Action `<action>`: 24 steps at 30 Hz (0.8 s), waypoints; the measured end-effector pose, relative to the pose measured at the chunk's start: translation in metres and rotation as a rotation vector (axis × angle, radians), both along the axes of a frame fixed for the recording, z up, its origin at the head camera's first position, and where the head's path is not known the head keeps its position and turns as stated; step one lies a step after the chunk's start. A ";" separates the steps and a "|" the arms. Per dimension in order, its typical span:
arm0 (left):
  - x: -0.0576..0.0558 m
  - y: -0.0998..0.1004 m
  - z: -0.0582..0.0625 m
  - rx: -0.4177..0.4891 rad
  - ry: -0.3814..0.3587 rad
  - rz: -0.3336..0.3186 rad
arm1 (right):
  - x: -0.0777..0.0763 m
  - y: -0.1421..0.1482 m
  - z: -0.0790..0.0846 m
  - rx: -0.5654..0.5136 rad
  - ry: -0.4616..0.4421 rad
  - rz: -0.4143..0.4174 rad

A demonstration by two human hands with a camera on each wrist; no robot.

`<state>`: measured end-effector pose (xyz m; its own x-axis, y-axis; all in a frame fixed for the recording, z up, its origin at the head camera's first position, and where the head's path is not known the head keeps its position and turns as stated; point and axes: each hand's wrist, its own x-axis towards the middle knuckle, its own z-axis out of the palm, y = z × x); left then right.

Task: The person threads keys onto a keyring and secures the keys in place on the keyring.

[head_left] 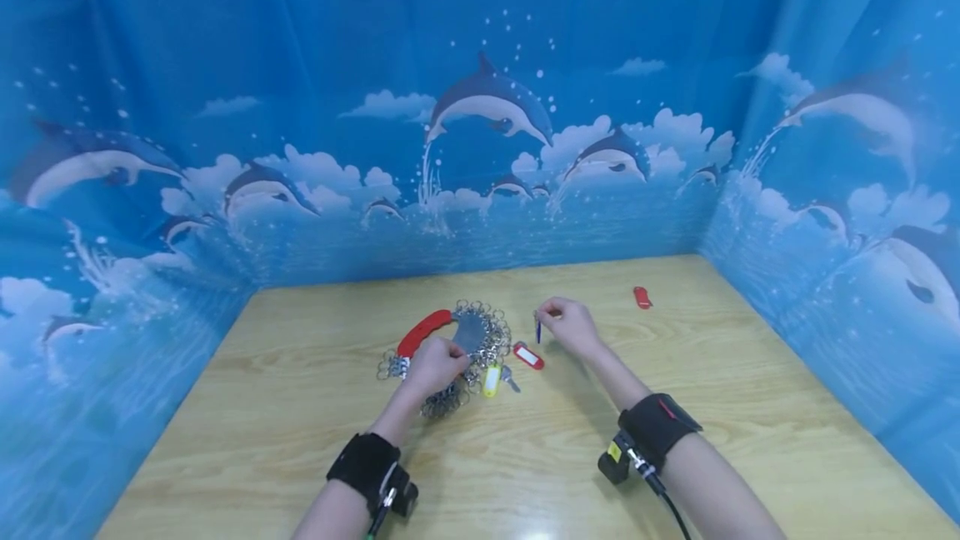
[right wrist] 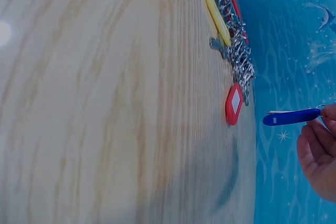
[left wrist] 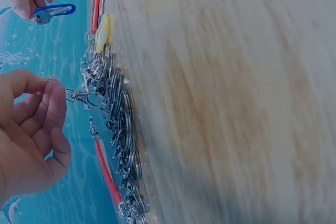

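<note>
A key holder with a red curved handle (head_left: 425,332), a grey plate (head_left: 470,330) and many metal rings and clasps lies on the table. My left hand (head_left: 437,363) is over it, thumb and fingertips pinching a metal snap clasp (left wrist: 81,96) raised off the cluster. To the right, my right hand (head_left: 572,326) pinches the small ring of a blue key tag (right wrist: 291,117), which hangs above the table with a key beside it. Between the hands lie a yellow tag (head_left: 492,380), a silver key (head_left: 510,378) and a red tag (head_left: 528,356).
Another red tag (head_left: 642,297) lies apart at the back right of the wooden table (head_left: 720,407). A blue dolphin curtain (head_left: 337,215) stands along the table's back and sides. Each forearm wears a black strap (head_left: 660,427) with a camera and cable.
</note>
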<state>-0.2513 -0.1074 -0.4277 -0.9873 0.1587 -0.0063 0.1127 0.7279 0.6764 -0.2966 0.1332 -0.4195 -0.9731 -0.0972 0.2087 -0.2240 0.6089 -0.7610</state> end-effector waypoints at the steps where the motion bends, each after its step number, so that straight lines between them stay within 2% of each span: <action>1: -0.001 0.000 0.000 -0.003 0.005 0.001 | 0.000 -0.001 0.000 -0.002 0.003 0.001; 8: -0.001 0.002 0.002 -0.012 -0.001 0.020 | 0.001 -0.010 -0.001 -0.021 -0.016 0.014; 17: 0.000 0.003 0.003 -0.026 -0.005 0.047 | 0.009 -0.026 -0.003 -0.019 0.012 0.082; 24: -0.001 0.003 0.003 -0.019 -0.002 0.036 | 0.010 -0.034 -0.002 -0.028 0.022 0.111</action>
<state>-0.2521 -0.1046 -0.4249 -0.9923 0.1231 -0.0114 0.0848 0.7444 0.6623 -0.2869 0.0991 -0.4213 -0.9519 -0.1977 0.2342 -0.3057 0.5582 -0.7713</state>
